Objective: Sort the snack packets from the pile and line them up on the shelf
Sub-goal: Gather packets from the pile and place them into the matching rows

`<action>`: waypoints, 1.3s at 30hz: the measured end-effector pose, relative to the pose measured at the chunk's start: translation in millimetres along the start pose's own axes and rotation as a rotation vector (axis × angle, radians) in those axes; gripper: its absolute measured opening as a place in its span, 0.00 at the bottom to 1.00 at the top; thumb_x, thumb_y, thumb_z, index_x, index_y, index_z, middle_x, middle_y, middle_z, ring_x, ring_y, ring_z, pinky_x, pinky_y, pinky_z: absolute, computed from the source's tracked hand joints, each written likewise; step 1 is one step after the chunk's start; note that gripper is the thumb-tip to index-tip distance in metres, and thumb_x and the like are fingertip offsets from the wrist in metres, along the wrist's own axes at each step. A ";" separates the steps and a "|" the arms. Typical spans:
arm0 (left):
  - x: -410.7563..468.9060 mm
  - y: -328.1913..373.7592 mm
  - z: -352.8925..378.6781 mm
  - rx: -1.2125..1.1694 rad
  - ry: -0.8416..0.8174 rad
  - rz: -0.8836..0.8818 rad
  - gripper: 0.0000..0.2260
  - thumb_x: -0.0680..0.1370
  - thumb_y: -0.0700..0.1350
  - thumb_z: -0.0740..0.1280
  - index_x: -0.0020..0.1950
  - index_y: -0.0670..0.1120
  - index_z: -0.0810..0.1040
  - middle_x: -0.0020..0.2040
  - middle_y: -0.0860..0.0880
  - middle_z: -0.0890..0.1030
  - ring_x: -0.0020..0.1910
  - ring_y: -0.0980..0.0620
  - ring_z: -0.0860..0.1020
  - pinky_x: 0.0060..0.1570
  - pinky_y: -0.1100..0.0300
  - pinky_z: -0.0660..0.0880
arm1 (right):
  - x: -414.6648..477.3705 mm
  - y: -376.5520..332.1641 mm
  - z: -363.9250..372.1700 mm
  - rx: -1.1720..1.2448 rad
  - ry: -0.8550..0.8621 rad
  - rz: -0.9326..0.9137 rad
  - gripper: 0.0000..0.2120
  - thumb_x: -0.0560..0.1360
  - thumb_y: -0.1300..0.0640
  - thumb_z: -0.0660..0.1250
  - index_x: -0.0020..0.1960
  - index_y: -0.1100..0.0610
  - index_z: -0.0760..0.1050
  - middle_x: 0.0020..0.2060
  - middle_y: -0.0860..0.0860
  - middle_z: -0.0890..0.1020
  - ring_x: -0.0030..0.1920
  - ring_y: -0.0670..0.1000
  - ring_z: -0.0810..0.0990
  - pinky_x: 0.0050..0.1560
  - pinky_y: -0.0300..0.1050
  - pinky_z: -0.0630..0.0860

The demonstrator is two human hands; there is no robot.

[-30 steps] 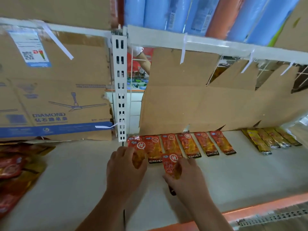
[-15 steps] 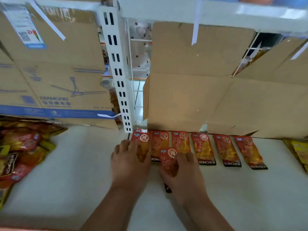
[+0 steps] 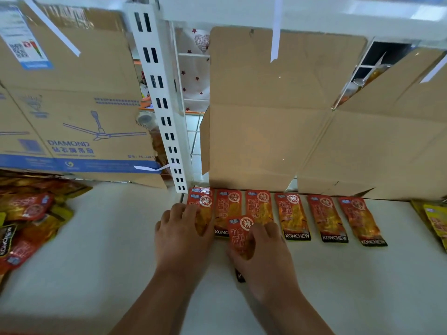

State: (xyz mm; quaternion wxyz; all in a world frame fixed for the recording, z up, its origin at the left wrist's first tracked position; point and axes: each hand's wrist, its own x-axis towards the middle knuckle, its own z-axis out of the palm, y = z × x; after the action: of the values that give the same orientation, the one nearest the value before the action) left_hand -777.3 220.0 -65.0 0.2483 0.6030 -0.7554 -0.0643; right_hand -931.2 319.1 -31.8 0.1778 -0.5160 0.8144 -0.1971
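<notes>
One red packet [image 3: 240, 234] lies in front of the row of red packets [image 3: 292, 216] at the shelf's [image 3: 338, 281] back, not yet in line. I grip it with my right hand [image 3: 263, 259]; my left hand [image 3: 181, 238] rests flat-fingered on the row's left end. The pile [image 3: 26, 221] at left looks large: much is left to sort, I judge.

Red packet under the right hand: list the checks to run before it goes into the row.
1. Right hand grips the loose red packet: ok.
2. Print matches the red row: ok.
3. In line: not ok, it lies in front, overlapping two row packets.
4. Free slot: cannot tell; the gap before the yellow packets may be too narrow.
5. Left hand clear: not ok, rests on the leftmost packet.
</notes>
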 end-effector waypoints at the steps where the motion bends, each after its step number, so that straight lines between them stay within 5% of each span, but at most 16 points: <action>1: 0.1 -0.4 0.5 0.000 -0.001 -0.001 0.18 0.74 0.63 0.72 0.54 0.50 0.80 0.52 0.50 0.79 0.49 0.46 0.78 0.49 0.49 0.75 | 0.0 -0.2 0.2 0.000 0.002 0.003 0.26 0.72 0.31 0.67 0.63 0.44 0.68 0.60 0.44 0.67 0.58 0.49 0.72 0.60 0.45 0.75; 13: 2.0 -5.1 2.5 -0.052 -0.017 -0.017 0.20 0.74 0.66 0.71 0.54 0.51 0.79 0.52 0.50 0.79 0.50 0.47 0.78 0.49 0.50 0.76 | 0.3 -5.8 5.4 0.001 0.036 0.038 0.26 0.71 0.31 0.69 0.61 0.46 0.68 0.57 0.45 0.68 0.57 0.49 0.73 0.57 0.46 0.77; 18: 7.1 -12.5 -8.3 -0.228 0.005 0.013 0.23 0.75 0.66 0.62 0.56 0.50 0.81 0.53 0.51 0.80 0.50 0.48 0.77 0.50 0.50 0.77 | 5.7 -12.9 5.3 -0.035 0.091 0.051 0.27 0.70 0.32 0.70 0.60 0.46 0.69 0.55 0.45 0.68 0.55 0.50 0.74 0.55 0.46 0.78; 31: 41.3 -57.4 -6.2 -0.363 -0.094 0.155 0.05 0.78 0.51 0.72 0.50 0.53 0.79 0.47 0.58 0.76 0.46 0.58 0.73 0.45 0.63 0.67 | 42.9 -51.0 28.4 -0.069 0.234 0.125 0.23 0.69 0.34 0.70 0.56 0.45 0.69 0.51 0.46 0.71 0.53 0.51 0.73 0.51 0.49 0.77; 39: 44.2 -63.0 -0.2 -0.393 -0.106 0.227 0.06 0.80 0.55 0.66 0.49 0.54 0.75 0.45 0.58 0.74 0.45 0.55 0.72 0.45 0.54 0.75 | 44.2 -55.4 35.6 -0.112 0.235 0.179 0.28 0.69 0.32 0.70 0.62 0.47 0.72 0.54 0.49 0.75 0.57 0.55 0.75 0.53 0.52 0.78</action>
State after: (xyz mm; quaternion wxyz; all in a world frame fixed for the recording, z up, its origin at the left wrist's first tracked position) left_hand -728.5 161.7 -76.6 0.3263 0.4503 -0.8033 -0.2134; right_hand -888.8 252.4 -38.3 0.0689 -0.4236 0.8822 -0.1938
